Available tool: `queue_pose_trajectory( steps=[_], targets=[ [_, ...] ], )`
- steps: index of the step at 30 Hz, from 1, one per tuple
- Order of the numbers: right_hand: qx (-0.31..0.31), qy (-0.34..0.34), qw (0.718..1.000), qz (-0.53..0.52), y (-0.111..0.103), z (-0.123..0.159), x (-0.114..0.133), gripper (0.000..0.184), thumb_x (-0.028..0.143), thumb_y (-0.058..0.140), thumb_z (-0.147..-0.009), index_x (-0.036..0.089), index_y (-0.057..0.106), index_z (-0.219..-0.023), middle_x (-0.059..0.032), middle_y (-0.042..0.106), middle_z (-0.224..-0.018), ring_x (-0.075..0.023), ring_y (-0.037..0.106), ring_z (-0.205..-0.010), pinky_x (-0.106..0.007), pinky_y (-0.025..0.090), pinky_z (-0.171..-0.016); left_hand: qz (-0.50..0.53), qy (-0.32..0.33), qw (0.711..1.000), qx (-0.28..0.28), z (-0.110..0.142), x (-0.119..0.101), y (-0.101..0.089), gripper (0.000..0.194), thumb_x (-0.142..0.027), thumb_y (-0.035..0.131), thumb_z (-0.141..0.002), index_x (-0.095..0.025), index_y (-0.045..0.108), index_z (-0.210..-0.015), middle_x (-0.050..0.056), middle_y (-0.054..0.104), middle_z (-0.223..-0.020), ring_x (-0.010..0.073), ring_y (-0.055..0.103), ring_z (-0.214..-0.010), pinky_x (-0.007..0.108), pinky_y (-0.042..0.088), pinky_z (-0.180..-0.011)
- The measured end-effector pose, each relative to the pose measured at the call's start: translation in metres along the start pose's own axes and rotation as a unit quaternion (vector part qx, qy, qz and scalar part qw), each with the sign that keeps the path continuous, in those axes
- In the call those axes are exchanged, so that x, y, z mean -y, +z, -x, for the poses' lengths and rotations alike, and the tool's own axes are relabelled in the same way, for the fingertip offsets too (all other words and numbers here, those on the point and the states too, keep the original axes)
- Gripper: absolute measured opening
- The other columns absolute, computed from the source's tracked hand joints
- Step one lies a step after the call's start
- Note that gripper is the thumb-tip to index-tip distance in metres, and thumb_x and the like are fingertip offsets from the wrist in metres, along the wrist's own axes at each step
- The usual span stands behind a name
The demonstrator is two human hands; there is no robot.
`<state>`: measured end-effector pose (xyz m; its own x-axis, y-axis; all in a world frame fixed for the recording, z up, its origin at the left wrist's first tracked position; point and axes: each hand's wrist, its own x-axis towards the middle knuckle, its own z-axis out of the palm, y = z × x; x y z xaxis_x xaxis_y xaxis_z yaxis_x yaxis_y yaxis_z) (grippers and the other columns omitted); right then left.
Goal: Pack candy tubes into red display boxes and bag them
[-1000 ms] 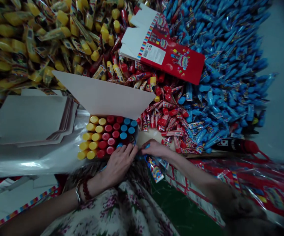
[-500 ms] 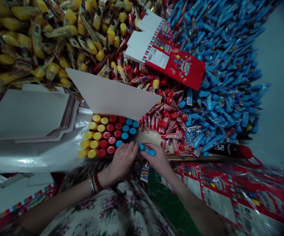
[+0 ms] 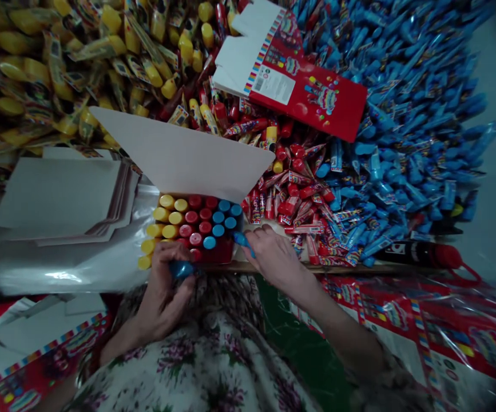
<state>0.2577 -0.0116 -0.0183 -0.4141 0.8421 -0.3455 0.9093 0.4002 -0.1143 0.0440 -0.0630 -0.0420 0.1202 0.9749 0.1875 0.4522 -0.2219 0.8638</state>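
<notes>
A display box (image 3: 213,253) with a raised white lid flap (image 3: 183,149) stands at the table's front edge. Capped tubes stand upright in it: yellow ones (image 3: 162,214) left, red ones (image 3: 191,217) in the middle, blue ones (image 3: 218,217) right. My left hand (image 3: 162,292), at the box's front left, is closed round a blue tube (image 3: 182,269). At the right wall, my right hand (image 3: 276,257) grips another blue tube (image 3: 244,241), tilted with one end near the box's edge. The fingers partly hide both held tubes.
Heaps of wrapped yellow tubes (image 3: 59,68), red tubes (image 3: 290,200) and blue tubes (image 3: 406,114) lie behind. Flat red cartons (image 3: 312,97) rest on them. Stacked white card (image 3: 59,194) is left; a dark bottle with a red cap (image 3: 419,253) lies right.
My hands have moved apart. My left hand has shifted left and toward my body with a blue tube; my right hand has moved to the box's right wall, holding another.
</notes>
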Motion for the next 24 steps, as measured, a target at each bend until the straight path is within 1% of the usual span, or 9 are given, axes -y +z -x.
queue_pose_trajectory(
  steps=[4, 7, 10, 12, 14, 16, 19, 21, 24],
  targets=[
    [0.044, -0.05, 0.997, 0.043, -0.011, -0.009, 0.0, 0.017, 0.011, 0.047, -0.088, 0.012, 0.064, -0.09, -0.013, 0.066, -0.084, -0.0235, 0.062, -0.085, -0.03, 0.043, -0.069, -0.09, 0.015, 0.996, 0.022, 0.014, 0.008, 0.0, 0.013, -0.014, 0.046, -0.088, -0.021, 0.042, -0.098, 0.005, 0.048, -0.094, 0.0164, 0.052, -0.087, 0.031, 0.05, -0.074],
    [0.055, -0.066, 0.995, 0.059, -0.018, -0.014, 0.003, 0.023, 0.006, 0.044, -0.087, 0.012, 0.066, -0.086, -0.0139, 0.066, -0.081, -0.0233, 0.063, -0.081, -0.03, 0.044, -0.068, -0.142, 0.062, 0.988, 0.022, 0.02, 0.014, 0.006, 0.013, -0.015, 0.05, -0.089, -0.021, 0.045, -0.1, 0.005, 0.056, -0.096, 0.016, 0.058, -0.09, 0.031, 0.053, -0.078],
    [0.076, -0.078, 0.993, 0.047, -0.025, -0.025, 0.013, 0.025, 0.006, 0.044, -0.089, 0.012, 0.068, -0.087, -0.0139, 0.068, -0.082, -0.0218, 0.065, -0.081, -0.029, 0.045, -0.07, -0.178, 0.118, 0.975, 0.067, 0.026, 0.022, 0.012, 0.019, -0.015, 0.049, -0.09, -0.02, 0.049, -0.108, 0.007, 0.06, -0.105, 0.0155, 0.061, -0.097, 0.028, 0.053, -0.084],
    [0.088, -0.084, 0.992, 0.032, -0.03, -0.035, 0.018, 0.023, 0.006, 0.046, -0.088, 0.011, 0.069, -0.089, -0.0136, 0.069, -0.083, -0.0211, 0.065, -0.082, -0.028, 0.046, -0.072, -0.186, 0.131, 0.969, 0.101, 0.029, 0.029, 0.015, 0.023, -0.015, 0.046, -0.091, -0.019, 0.049, -0.113, 0.008, 0.06, -0.112, 0.0147, 0.06, -0.101, 0.026, 0.052, -0.085],
    [0.1, -0.087, 0.991, 0.032, -0.031, -0.043, 0.019, 0.023, 0.005, 0.047, -0.088, 0.011, 0.069, -0.091, -0.0138, 0.069, -0.085, -0.0217, 0.066, -0.085, -0.028, 0.047, -0.074, -0.189, 0.143, 0.966, 0.104, 0.031, 0.034, 0.018, 0.024, -0.015, 0.045, -0.092, -0.018, 0.049, -0.116, 0.009, 0.059, -0.116, 0.0151, 0.06, -0.103, 0.026, 0.052, -0.084],
    [0.109, -0.086, 0.989, 0.048, -0.03, -0.048, 0.014, 0.023, 0.006, 0.047, -0.087, 0.01, 0.069, -0.093, -0.0148, 0.069, -0.09, -0.0234, 0.066, -0.088, -0.029, 0.048, -0.073, -0.207, 0.164, 0.961, 0.085, 0.032, 0.037, 0.017, 0.023, -0.017, 0.049, -0.091, -0.017, 0.052, -0.114, 0.009, 0.061, -0.111, 0.0171, 0.06, -0.101, 0.028, 0.052, -0.082],
    [0.101, -0.08, 0.989, 0.07, -0.021, -0.048, 0.005, 0.021, 0.01, 0.048, -0.087, 0.009, 0.067, -0.096, -0.0159, 0.067, -0.097, -0.0253, 0.066, -0.089, -0.031, 0.05, -0.072, -0.239, 0.197, 0.948, 0.075, 0.031, 0.034, 0.012, 0.021, -0.017, 0.054, -0.089, -0.017, 0.055, -0.11, 0.009, 0.064, -0.103, 0.0195, 0.059, -0.096, 0.031, 0.052, -0.079],
    [0.08, -0.08, 0.991, 0.069, -0.015, -0.043, 0.001, 0.02, 0.012, 0.049, -0.087, 0.01, 0.066, -0.097, -0.0155, 0.066, -0.098, -0.0258, 0.065, -0.091, -0.031, 0.051, -0.071, -0.237, 0.202, 0.945, 0.094, 0.032, 0.032, 0.007, 0.026, -0.011, 0.053, -0.088, -0.016, 0.053, -0.114, 0.01, 0.063, -0.106, 0.0205, 0.058, -0.099, 0.032, 0.051, -0.082],
    [0.042, -0.054, 0.996, 0.051, -0.008, -0.029, -0.001, 0.023, 0.019, 0.05, -0.089, 0.014, 0.062, -0.108, -0.014, 0.065, -0.1, -0.0259, 0.065, -0.089, -0.033, 0.052, -0.068, -0.231, 0.197, 0.946, 0.117, 0.034, 0.031, 0.001, 0.035, -0.002, 0.052, -0.085, -0.012, 0.05, -0.119, 0.014, 0.06, -0.111, 0.0216, 0.055, -0.102, 0.034, 0.05, -0.085]
  ],
)
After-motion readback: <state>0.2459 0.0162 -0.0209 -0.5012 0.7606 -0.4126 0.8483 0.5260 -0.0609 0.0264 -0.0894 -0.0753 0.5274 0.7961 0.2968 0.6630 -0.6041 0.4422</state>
